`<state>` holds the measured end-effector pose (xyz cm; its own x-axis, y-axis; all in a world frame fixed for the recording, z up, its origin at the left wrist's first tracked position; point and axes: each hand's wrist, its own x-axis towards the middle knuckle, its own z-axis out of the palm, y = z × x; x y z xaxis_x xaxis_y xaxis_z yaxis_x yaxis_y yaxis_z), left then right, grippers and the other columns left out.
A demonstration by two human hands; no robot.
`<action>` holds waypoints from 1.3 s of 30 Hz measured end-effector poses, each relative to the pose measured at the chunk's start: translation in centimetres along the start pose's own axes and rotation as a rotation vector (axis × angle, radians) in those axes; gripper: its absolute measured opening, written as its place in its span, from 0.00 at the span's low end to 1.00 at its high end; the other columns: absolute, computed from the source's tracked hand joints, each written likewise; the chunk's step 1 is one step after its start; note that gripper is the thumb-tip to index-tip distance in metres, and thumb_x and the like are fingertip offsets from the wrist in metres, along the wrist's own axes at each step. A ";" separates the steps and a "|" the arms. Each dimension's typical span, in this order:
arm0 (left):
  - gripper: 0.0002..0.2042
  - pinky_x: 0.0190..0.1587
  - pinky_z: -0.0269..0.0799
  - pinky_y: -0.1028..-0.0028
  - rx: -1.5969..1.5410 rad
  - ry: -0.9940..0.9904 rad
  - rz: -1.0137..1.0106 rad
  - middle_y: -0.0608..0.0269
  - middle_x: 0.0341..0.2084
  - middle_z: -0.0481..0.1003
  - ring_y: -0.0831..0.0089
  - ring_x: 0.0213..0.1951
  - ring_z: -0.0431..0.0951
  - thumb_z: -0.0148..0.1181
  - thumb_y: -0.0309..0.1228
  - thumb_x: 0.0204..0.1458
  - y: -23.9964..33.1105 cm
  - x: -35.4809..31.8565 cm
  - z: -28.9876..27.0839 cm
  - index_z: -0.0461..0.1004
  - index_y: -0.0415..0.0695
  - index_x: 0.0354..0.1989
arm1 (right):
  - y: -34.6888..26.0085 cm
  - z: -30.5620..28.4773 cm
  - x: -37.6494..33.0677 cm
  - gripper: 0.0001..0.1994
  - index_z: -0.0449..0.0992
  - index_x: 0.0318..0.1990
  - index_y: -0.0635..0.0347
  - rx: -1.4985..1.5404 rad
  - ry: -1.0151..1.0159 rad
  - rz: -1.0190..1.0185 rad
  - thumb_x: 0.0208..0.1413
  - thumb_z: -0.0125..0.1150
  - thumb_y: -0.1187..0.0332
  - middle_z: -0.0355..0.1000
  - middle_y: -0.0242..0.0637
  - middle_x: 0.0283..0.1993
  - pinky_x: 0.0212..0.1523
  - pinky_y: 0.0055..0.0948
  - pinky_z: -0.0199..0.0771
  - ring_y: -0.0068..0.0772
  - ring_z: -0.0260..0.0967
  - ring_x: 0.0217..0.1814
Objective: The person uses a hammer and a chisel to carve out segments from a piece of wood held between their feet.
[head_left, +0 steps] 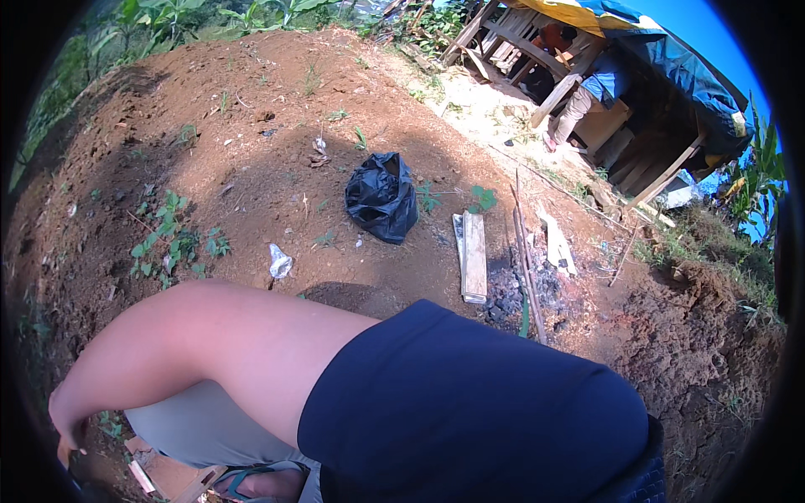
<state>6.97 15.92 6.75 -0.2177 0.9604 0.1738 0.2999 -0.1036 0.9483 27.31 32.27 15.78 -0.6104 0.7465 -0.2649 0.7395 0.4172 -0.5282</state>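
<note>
My right arm, in a dark navy short sleeve, stretches across the lower part of the view to the left, elbow bent. At its end my right hand (67, 427) hangs low near the dark left rim. Its fingers point down and are mostly lost in shadow, so whether they hold anything is hidden. My left hand does not show. Beneath the arm are my grey trouser leg (210, 423) and a sandalled foot (264, 484). Beside the foot, near the right hand, lie a flat brown piece (172, 474) and pale wood strips (141, 476).
On the dirt slope sit a black plastic bag (381, 197) and a crumpled clear wrapper (280, 261). Short boards (474, 256) lie beside charcoal (507, 295) and long sticks (527, 260). People are at a tarp-covered wooden shed (579, 84), one in a blue top (608, 84).
</note>
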 end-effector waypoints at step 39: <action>0.14 0.14 0.62 0.77 -0.535 0.458 -0.070 0.71 0.18 0.65 0.81 0.13 0.65 0.58 0.40 0.66 -0.4 0.6 -1.9 0.61 0.47 0.38 | 9.3 11.8 -6.1 0.16 0.74 0.45 0.59 0.258 -0.185 0.137 0.57 0.74 0.62 0.61 0.20 0.24 0.20 0.24 0.53 0.14 0.56 0.20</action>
<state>4.96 16.05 6.99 -0.6242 0.7761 0.0901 -0.2010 -0.2710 0.9414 34.52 25.49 2.94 -0.5689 0.6701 -0.4768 0.7366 0.1575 -0.6577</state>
